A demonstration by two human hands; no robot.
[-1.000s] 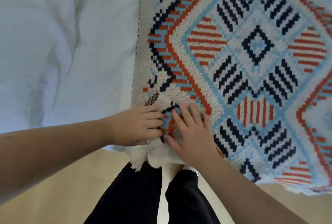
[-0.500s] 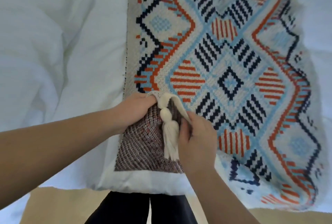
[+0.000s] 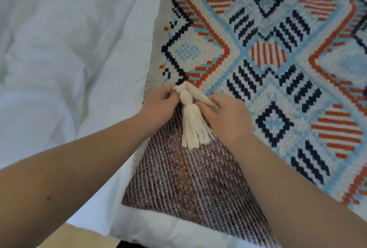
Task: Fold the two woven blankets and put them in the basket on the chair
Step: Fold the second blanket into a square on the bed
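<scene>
a woven blanket (image 3: 268,65), patterned in orange, navy and pale blue, lies spread flat on a bed with white bedding (image 3: 59,49). its near corner is turned over so the duller brownish underside (image 3: 188,178) faces up. the left hand (image 3: 158,104) pinches one side of that corner and the right hand (image 3: 224,116) pinches the other, both with fingers curled around the cream edge, and a cream tassel (image 3: 193,126) hangs down between them over the turned-back cloth. only this one blanket is in view; the second blanket, the basket and the chair are out of frame, so the task looks to be at its start. to fold well from here, it seems best to keep both pinches firm on the hem rather than the tassel, lift just enough to clear the surface, and carry the corner straight toward the far edge so the sides line up. the weave looks thick and heavy, so dragging may bunch the bedding or skew the fold.
</scene>
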